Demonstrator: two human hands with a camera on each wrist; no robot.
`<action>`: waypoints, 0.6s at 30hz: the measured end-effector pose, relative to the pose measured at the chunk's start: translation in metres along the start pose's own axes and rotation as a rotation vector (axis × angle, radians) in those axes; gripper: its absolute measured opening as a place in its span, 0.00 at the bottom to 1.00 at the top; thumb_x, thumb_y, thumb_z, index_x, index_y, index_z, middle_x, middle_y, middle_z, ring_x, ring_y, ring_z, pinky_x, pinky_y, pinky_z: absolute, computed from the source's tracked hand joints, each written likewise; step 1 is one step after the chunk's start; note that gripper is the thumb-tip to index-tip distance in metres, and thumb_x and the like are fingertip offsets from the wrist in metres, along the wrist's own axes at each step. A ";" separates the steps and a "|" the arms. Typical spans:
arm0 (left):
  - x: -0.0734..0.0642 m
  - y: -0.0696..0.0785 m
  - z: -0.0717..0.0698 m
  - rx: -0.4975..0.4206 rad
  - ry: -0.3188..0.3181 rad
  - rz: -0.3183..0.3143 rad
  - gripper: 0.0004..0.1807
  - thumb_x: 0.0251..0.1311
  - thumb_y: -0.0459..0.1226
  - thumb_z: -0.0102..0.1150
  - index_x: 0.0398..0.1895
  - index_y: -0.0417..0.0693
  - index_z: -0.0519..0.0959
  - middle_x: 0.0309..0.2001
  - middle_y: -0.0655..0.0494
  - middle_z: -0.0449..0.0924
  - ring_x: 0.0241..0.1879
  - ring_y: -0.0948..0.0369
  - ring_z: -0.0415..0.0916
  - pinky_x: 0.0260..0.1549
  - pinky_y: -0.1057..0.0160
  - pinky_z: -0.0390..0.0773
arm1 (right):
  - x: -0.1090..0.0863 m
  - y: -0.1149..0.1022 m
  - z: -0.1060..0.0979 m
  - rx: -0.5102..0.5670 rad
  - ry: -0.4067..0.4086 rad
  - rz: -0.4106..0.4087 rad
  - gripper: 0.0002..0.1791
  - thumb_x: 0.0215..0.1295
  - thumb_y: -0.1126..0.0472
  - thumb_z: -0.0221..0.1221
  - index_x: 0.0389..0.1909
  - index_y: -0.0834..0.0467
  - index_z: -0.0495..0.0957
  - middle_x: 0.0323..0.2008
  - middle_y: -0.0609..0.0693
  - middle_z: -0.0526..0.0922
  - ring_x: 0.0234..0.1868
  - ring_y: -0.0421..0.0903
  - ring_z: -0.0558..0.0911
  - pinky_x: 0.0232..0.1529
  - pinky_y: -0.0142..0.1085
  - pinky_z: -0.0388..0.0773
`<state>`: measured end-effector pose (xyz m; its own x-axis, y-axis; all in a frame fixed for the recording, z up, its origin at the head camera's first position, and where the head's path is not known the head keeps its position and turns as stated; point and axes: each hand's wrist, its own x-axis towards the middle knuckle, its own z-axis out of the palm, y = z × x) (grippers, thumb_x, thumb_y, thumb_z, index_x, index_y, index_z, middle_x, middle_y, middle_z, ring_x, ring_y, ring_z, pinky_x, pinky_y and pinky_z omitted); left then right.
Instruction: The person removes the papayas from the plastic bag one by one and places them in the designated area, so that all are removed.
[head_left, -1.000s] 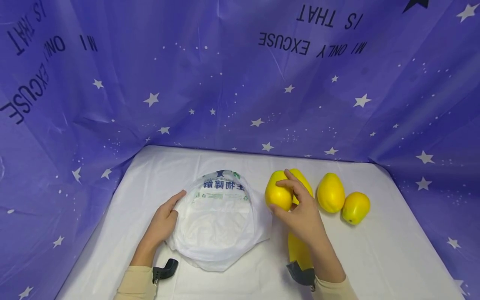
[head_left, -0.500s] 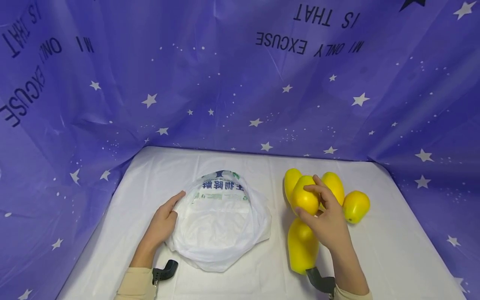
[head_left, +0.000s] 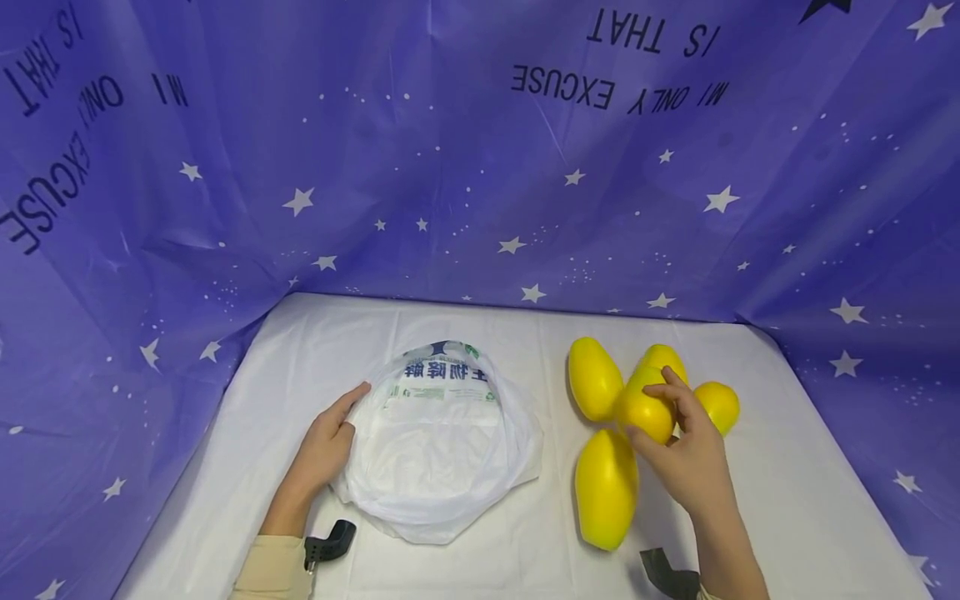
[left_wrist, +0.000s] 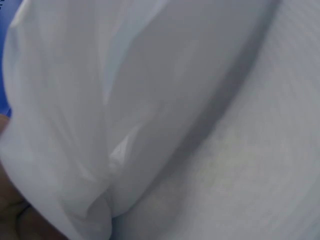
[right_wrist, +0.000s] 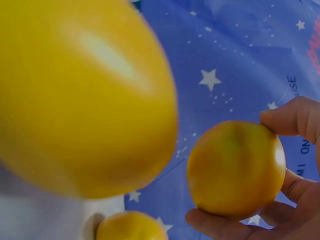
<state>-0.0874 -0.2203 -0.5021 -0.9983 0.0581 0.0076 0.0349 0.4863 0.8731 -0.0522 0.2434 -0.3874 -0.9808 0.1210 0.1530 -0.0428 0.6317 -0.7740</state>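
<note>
A white plastic bag [head_left: 435, 442] with printed characters lies with its mouth spread wide on the table. My left hand [head_left: 324, 442] grips its left rim; in the left wrist view the white plastic [left_wrist: 75, 110] covers most of the fingers. With thumb and fingertips, my right hand [head_left: 690, 458] holds a yellow mango [head_left: 643, 408] among the others. The right wrist view shows this held mango [right_wrist: 235, 172] pinched at its sides. Around it are a mango [head_left: 594, 379] to the left, one [head_left: 607, 492] nearer me, one [head_left: 665, 360] partly hidden behind, and one [head_left: 720, 404] at the right.
A white cloth covers the table [head_left: 450, 575]. A purple sheet with stars and lettering [head_left: 450, 167] hangs behind it and at both sides. Black wrist mounts [head_left: 330, 542] sit by both sleeves.
My right hand has moved right and slightly toward me with the mango, away from the bag and in among the other mangoes. My left hand has stayed at the bag's rim.
</note>
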 end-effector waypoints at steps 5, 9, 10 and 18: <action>-0.001 0.001 -0.001 -0.006 -0.002 -0.008 0.33 0.64 0.23 0.34 0.74 0.48 0.62 0.73 0.52 0.59 0.73 0.50 0.50 0.69 0.45 0.51 | -0.006 0.013 -0.003 -0.047 -0.001 0.050 0.28 0.56 0.60 0.69 0.57 0.55 0.71 0.74 0.44 0.56 0.68 0.61 0.64 0.56 0.60 0.70; -0.001 0.002 -0.001 -0.003 -0.003 -0.008 0.33 0.64 0.23 0.33 0.74 0.47 0.61 0.73 0.52 0.59 0.73 0.50 0.50 0.69 0.45 0.51 | -0.011 0.024 -0.008 -0.057 -0.003 0.076 0.28 0.56 0.61 0.69 0.57 0.57 0.71 0.74 0.47 0.56 0.69 0.64 0.61 0.59 0.63 0.65; -0.001 0.002 -0.001 -0.002 -0.002 -0.007 0.33 0.64 0.22 0.33 0.74 0.47 0.61 0.73 0.51 0.59 0.73 0.50 0.50 0.69 0.45 0.51 | -0.013 0.027 -0.008 -0.060 -0.006 0.081 0.28 0.55 0.61 0.69 0.57 0.57 0.71 0.74 0.48 0.56 0.69 0.64 0.60 0.60 0.64 0.63; -0.001 0.002 0.000 -0.014 -0.004 -0.010 0.33 0.64 0.22 0.33 0.74 0.46 0.61 0.73 0.51 0.58 0.73 0.50 0.49 0.69 0.46 0.50 | -0.025 0.053 -0.005 -0.120 -0.044 0.169 0.30 0.55 0.58 0.69 0.58 0.58 0.70 0.75 0.55 0.54 0.71 0.67 0.55 0.63 0.65 0.57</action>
<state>-0.0862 -0.2195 -0.5003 -0.9984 0.0566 -0.0029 0.0244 0.4750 0.8796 -0.0285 0.2775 -0.4289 -0.9796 0.2011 -0.0015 0.1432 0.6922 -0.7073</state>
